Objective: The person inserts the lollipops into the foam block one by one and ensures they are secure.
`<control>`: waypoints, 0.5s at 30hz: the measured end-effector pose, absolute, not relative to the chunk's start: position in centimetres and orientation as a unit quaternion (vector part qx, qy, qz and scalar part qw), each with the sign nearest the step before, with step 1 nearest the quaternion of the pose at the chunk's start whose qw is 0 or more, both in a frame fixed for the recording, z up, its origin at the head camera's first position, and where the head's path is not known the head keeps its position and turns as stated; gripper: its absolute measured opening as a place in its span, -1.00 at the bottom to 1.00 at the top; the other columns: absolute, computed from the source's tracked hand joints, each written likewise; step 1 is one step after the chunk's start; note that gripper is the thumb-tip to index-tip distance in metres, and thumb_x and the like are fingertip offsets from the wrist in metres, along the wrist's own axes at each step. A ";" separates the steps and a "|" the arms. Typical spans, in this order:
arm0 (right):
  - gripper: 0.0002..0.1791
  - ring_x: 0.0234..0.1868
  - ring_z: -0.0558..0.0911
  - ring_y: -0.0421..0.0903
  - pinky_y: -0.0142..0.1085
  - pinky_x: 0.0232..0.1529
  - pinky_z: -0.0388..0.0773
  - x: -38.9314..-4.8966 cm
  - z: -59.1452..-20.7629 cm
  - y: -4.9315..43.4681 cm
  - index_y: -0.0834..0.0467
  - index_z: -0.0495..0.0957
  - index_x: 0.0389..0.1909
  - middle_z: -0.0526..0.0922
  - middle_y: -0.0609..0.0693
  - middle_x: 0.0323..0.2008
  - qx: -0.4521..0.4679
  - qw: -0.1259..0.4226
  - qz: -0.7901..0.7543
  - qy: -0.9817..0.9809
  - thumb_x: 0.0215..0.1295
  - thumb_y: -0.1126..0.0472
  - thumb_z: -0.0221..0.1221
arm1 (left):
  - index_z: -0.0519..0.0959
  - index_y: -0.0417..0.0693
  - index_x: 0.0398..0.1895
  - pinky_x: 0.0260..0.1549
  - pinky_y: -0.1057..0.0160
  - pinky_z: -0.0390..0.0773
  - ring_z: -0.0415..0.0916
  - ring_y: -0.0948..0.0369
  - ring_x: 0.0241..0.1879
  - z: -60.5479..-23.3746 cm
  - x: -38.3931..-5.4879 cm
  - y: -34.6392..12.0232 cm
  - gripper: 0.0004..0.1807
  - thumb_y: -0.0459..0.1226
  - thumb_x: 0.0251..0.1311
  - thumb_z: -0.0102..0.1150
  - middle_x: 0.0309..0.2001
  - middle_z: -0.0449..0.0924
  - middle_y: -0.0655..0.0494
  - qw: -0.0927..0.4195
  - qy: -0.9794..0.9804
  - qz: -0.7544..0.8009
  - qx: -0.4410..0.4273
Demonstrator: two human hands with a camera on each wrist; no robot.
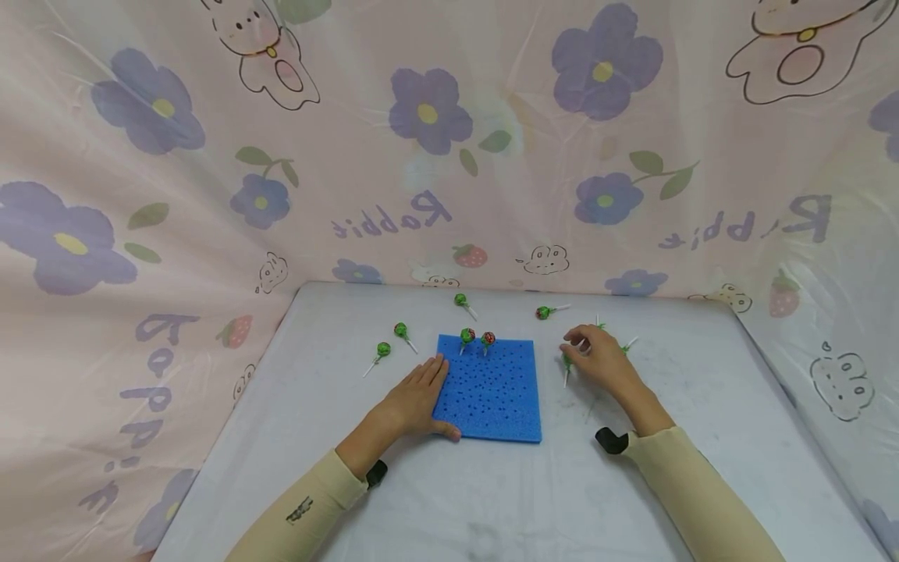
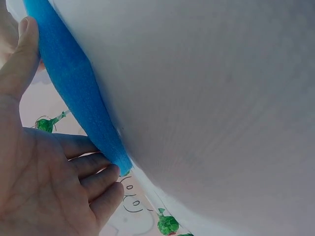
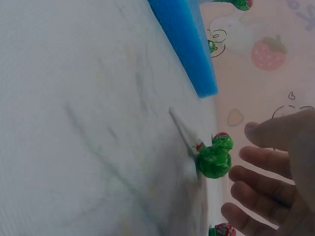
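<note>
My left hand [image 1: 414,398] rests along the left side of a blue foam board [image 1: 492,425] dotted with small holes. Its fingers lie straight at the edge, the thumb at the front corner. Two green-and-red wrapped lollipops, one on the left [image 1: 467,336] and one on the right [image 1: 488,339], stand by their sticks near the board's back edge. Over the table to the right, my right hand [image 1: 602,363] hovers with loosely bent fingers beside a green lollipop [image 3: 214,162]. In the right wrist view a small gap shows between the fingertips and that lollipop.
Left of the board lie two lollipops, a nearer one [image 1: 382,349] and a farther one [image 1: 401,330]. Behind it are another lollipop [image 1: 460,300] and one farther right [image 1: 543,313]. More lie partly hidden behind the right hand. A printed curtain [image 1: 492,179] closes off the white table's [image 1: 477,507] back.
</note>
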State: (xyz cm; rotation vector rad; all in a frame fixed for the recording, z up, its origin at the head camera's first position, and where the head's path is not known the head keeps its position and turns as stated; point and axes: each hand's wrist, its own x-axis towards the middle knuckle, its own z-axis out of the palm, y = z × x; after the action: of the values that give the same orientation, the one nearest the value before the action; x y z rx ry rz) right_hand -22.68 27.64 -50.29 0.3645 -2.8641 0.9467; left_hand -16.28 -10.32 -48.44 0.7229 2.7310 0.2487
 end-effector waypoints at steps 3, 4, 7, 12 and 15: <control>-0.71 -0.06 0.65 0.20 0.16 -0.02 0.64 -22.7 -50.3 27.9 0.34 0.65 0.08 0.69 0.27 -0.06 0.109 0.040 0.309 -0.944 0.55 0.20 0.29 | -0.04 -0.28 0.74 0.68 -0.02 -0.02 -0.18 -0.08 0.74 -48.4 -16.3 -10.3 0.43 0.37 0.08 0.48 0.75 -0.15 -0.19 0.152 0.952 0.088 0.252; -0.70 -0.06 0.65 0.20 0.16 -0.03 0.64 -22.7 -50.3 27.9 0.34 0.65 0.08 0.69 0.28 -0.06 0.105 0.037 0.308 -0.945 0.55 0.19 0.29 | -0.04 -0.28 0.74 0.68 -0.02 -0.02 -0.18 -0.08 0.73 -48.4 -16.3 -10.3 0.43 0.37 0.08 0.49 0.75 -0.15 -0.20 0.152 0.952 0.089 0.252; -0.68 -0.07 0.64 0.19 0.15 -0.04 0.63 -22.8 -50.5 28.1 0.34 0.64 0.09 0.68 0.28 -0.06 0.096 0.027 0.308 -0.946 0.56 0.16 0.28 | -0.03 -0.29 0.73 0.68 -0.03 -0.02 -0.17 -0.09 0.73 -48.4 -16.3 -10.3 0.43 0.36 0.07 0.49 0.75 -0.14 -0.20 0.150 0.952 0.088 0.253; -0.65 -0.10 0.65 0.17 0.14 -0.07 0.64 -22.8 -50.7 28.2 0.34 0.64 0.08 0.69 0.27 -0.10 0.081 0.017 0.306 -0.948 0.55 0.13 0.29 | -0.02 -0.28 0.73 0.68 -0.03 -0.01 -0.16 -0.08 0.73 -48.4 -16.3 -10.3 0.43 0.36 0.07 0.50 0.75 -0.13 -0.19 0.147 0.953 0.086 0.251; -0.63 -0.13 0.65 0.16 0.12 -0.10 0.64 -22.8 -50.8 28.2 0.35 0.63 0.07 0.69 0.26 -0.13 0.072 0.008 0.301 -0.951 0.54 0.09 0.29 | -0.02 -0.28 0.74 0.68 -0.02 -0.01 -0.16 -0.08 0.73 -48.5 -16.3 -10.3 0.43 0.37 0.06 0.49 0.75 -0.13 -0.19 0.147 0.953 0.086 0.250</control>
State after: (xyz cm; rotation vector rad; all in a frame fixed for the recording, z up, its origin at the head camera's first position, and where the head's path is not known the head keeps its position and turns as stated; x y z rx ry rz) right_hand -22.77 28.19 -50.75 0.2250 -2.9728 0.9414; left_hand -16.29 -10.29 -48.50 0.7193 2.7423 0.2477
